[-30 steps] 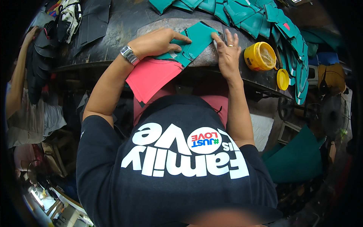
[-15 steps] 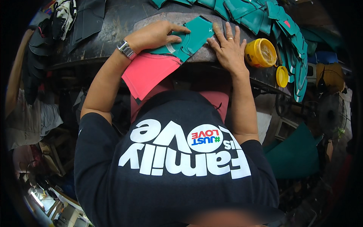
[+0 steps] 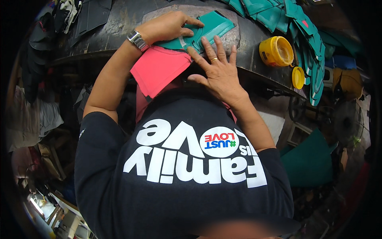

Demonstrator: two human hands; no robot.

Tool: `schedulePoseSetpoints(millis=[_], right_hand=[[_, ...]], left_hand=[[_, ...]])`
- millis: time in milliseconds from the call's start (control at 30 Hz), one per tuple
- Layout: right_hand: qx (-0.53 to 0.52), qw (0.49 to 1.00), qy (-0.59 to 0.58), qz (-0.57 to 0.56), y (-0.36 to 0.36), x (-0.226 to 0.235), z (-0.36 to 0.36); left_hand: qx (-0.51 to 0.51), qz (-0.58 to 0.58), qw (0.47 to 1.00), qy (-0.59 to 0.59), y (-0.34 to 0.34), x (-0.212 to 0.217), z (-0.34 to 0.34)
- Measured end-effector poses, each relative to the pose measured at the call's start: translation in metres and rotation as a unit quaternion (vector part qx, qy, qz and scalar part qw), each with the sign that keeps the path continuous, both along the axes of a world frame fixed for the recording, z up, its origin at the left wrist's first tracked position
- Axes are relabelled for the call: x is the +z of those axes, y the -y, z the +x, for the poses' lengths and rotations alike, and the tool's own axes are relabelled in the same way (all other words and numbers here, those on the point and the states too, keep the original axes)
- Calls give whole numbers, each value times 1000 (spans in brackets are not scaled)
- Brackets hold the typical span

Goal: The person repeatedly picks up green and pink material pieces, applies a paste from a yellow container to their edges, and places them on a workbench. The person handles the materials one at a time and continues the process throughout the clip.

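A flat green panel [image 3: 220,26], leather-like with a dark edge, lies on a worn slab [image 3: 232,39] at the table's front. It joins a pink panel [image 3: 160,71] that hangs over the table edge toward me. My left hand [image 3: 174,27], with a metal watch at its wrist, rests on the green panel; its index finger and thumb are stretched out and apart, and the other fingers are hidden. Fingers spread, my right hand [image 3: 218,68] reaches to the green panel's near edge, its fingertips touching or just above it. The right hand holds nothing.
To the right stands an open yellow tub [image 3: 276,51] with pale contents, its yellow lid [image 3: 298,77] by the table edge. Overlapping green pieces [image 3: 274,18] line the back right. Dark pieces [image 3: 93,16] lie at the back left of the dark table [image 3: 115,42].
My right hand has moved left and nearer to me, from the slab beside the green panel to its near edge. The green panel has turned slightly clockwise. My left hand stays on it.
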State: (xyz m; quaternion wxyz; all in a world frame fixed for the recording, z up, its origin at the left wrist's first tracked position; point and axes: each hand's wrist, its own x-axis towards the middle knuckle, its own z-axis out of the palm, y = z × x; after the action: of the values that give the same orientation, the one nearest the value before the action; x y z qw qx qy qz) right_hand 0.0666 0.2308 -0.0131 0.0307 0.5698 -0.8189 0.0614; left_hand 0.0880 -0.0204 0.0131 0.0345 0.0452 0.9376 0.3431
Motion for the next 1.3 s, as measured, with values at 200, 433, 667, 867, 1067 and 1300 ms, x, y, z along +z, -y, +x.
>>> schedulePoseSetpoints(millis=[200,433,667,867,1067,1300], right_hand=[[24,970,226,-82,-13,11,-28],[-137,967,86,-196,-13,-10,-93],[-127,985,-74,-88,-11,-18,-75],[-35,994,-3,-103,-13,-1,-18],[-81,948,166,-258,-63,65,-52],[-352,931,-86,48,-111,82,-150]], left_hand=[[-35,2,999,-20,5,-3,-1],[-19,14,1000,-6,2,-1,4],[-16,17,999,-22,3,-4,5],[-43,31,998,-20,6,-8,0],[-24,53,997,43,-2,0,11],[5,59,994,90,-7,13,14]])
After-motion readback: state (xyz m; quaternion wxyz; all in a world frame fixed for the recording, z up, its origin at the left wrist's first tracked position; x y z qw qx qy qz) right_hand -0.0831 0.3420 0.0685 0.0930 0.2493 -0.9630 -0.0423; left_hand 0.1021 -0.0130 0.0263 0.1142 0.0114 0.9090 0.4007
